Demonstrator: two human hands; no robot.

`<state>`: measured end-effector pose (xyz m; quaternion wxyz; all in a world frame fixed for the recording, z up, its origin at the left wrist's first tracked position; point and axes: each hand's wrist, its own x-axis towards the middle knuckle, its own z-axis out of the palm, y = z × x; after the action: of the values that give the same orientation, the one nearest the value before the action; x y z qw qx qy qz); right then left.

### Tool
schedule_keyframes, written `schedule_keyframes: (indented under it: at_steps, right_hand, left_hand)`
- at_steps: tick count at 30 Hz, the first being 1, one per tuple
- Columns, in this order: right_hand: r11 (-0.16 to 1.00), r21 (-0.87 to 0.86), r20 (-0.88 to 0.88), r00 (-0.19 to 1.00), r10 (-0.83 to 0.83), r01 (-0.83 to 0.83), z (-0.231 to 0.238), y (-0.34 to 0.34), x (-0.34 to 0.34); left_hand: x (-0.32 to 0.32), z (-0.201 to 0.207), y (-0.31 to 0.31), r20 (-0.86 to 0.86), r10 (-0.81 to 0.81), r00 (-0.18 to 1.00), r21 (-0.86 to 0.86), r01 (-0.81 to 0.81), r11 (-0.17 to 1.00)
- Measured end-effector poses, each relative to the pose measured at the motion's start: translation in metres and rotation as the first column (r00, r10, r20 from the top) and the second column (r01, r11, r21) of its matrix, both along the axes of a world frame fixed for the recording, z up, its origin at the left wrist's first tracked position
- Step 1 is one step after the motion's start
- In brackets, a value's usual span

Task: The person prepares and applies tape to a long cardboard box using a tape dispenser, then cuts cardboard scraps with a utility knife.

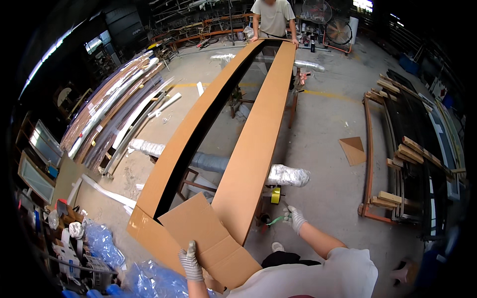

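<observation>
My left hand (191, 262), in a pale knit glove, grips the near edge of a creased piece of brown cardboard (198, 226). That piece lies tilted over the near end of a long frame faced with brown cardboard (256, 154). To the right of the frame's near end is my right hand (295, 219), also gloved, its fingers stretched out and apart. Just by its fingertips is a thin green item (275, 220) with red at its end, too small to name. A yellow tape roll (276, 195) hangs slightly beyond that hand, near the frame's edge.
Wrapped supports (289, 176) carry the long frame. At its far end a person (274, 17) has both hands on it. Wrapped lengths (117, 102) are stacked at left, framed panels with wood blocks (397, 164) at right. Blue plastic wrap (154, 280) lies near my left arm.
</observation>
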<state>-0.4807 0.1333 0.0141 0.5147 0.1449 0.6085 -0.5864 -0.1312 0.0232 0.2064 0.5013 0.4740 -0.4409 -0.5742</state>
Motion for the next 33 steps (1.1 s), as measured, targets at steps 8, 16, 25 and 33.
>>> schedule_keyframes:
  at_steps: [8, 16, 25, 33]
  right_hand:
    - [0.809, -0.129, -0.853, 0.481, 0.205, -0.573, 0.167, 0.005, 0.046]
    - [0.824, -0.149, -0.989, 0.086, -0.121, -0.547, 0.252, -0.035, 0.114]
    - [0.817, -0.211, -0.839, -0.33, -0.433, -0.536, 0.316, -0.107, 0.173]
    - [0.846, -0.026, -0.794, -0.503, -0.342, -0.533, 0.311, -0.153, 0.176]
  left_hand:
    - [0.003, 0.023, -0.005, -0.004, -0.142, 0.99, -0.124, 0.141, 0.982]
    - [0.017, 0.034, -0.004, 0.062, -0.19, 0.98, -0.335, 0.199, 0.921]
    - [0.02, 0.06, -0.001, 0.073, -0.136, 0.988, -0.293, 0.152, 0.944]
    - [0.024, 0.052, -0.01, 0.146, -0.106, 0.984, -0.321, 0.148, 0.935]
